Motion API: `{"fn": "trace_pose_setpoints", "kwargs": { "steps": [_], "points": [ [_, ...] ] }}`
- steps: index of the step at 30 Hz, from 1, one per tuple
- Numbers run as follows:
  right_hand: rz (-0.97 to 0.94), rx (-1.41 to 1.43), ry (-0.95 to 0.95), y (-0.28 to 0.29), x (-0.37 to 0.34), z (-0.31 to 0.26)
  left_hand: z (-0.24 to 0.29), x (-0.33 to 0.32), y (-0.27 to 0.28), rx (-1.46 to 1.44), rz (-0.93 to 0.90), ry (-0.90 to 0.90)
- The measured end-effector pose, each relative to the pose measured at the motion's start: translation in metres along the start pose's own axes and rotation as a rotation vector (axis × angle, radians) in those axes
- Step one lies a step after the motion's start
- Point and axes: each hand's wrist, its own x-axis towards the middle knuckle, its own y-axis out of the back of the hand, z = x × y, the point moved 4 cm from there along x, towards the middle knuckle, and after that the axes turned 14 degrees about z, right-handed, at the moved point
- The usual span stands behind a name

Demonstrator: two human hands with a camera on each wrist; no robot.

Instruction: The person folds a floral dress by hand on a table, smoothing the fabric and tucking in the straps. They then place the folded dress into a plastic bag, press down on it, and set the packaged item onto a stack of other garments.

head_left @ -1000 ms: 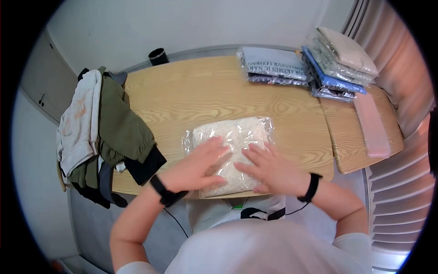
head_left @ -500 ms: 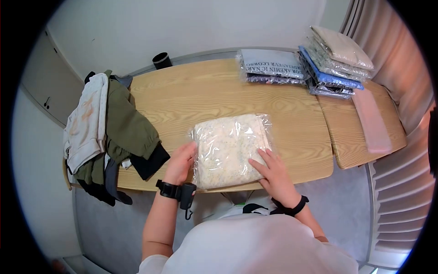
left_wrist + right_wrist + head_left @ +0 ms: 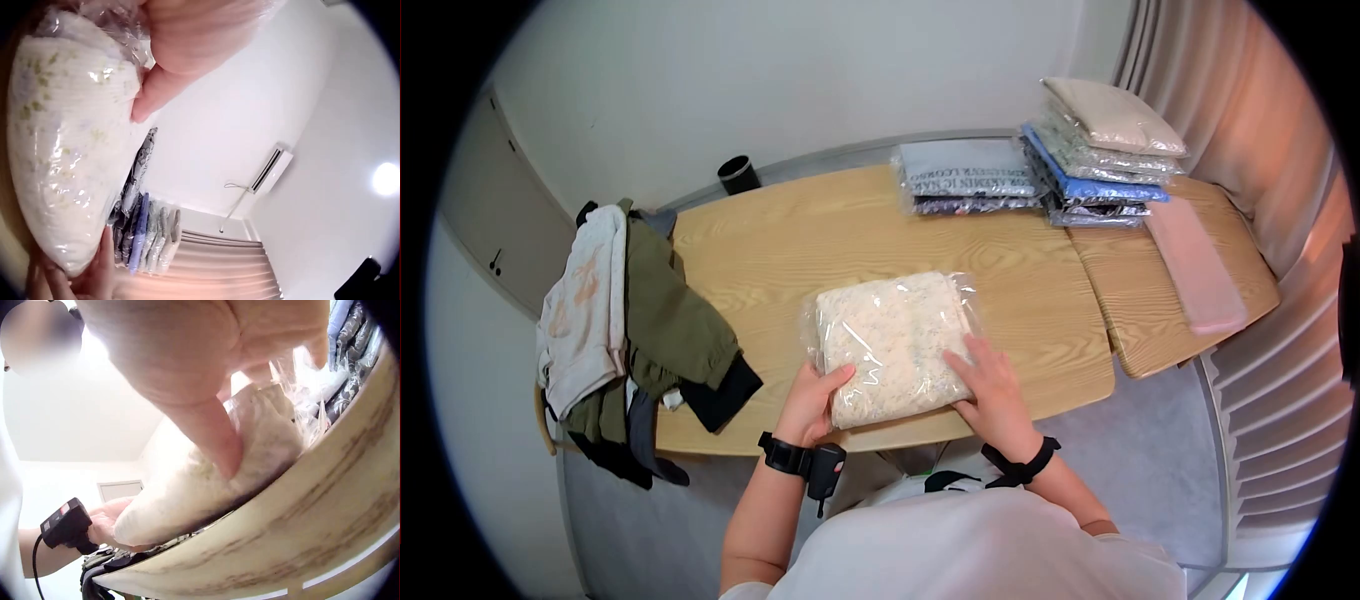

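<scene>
A folded cream garment with a small floral print, in a clear plastic bag (image 3: 890, 345), lies near the table's front edge. My left hand (image 3: 806, 405) grips its near left corner, thumb on top and fingers underneath. At the right side, my right hand (image 3: 1000, 405) holds the bagged garment, with its thumb (image 3: 215, 440) against the near edge and the fingers over the side. The left wrist view shows small green and lilac flowers on the bagged garment (image 3: 72, 137) through the shiny plastic. Loose plastic sticks out past the cloth at both sides.
Loose clothes, among them an olive garment (image 3: 670, 310) and a pale sweatshirt (image 3: 590, 300), hang over the left table end. Stacked bagged garments (image 3: 1100, 150) stand at the back right, next to a pink strip (image 3: 1195, 265). Behind the table is a black bin (image 3: 738, 175).
Both hands first lay flat on top of the bag. They moved apart to its sides, and the left thumb then came over the near left corner with the fingers under it.
</scene>
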Motion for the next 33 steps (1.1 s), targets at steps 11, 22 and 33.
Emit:
{"fn": "trace_pose_setpoints", "kwargs": {
  "steps": [11, 22, 33],
  "points": [
    [0.258, 1.748, -1.023, -0.041, -0.015, 0.045, -0.008, 0.011, -0.031, -0.251, -0.123, 0.327],
    [0.106, 2.111, -1.216, -0.068, 0.007, 0.018, -0.025, -0.017, -0.035, 0.031, -0.105, 0.193],
    [0.149, 2.075, -1.111, 0.022, 0.033, 0.044, -0.017, -0.033, 0.007, 0.385, -0.114, -0.220]
  ]
}}
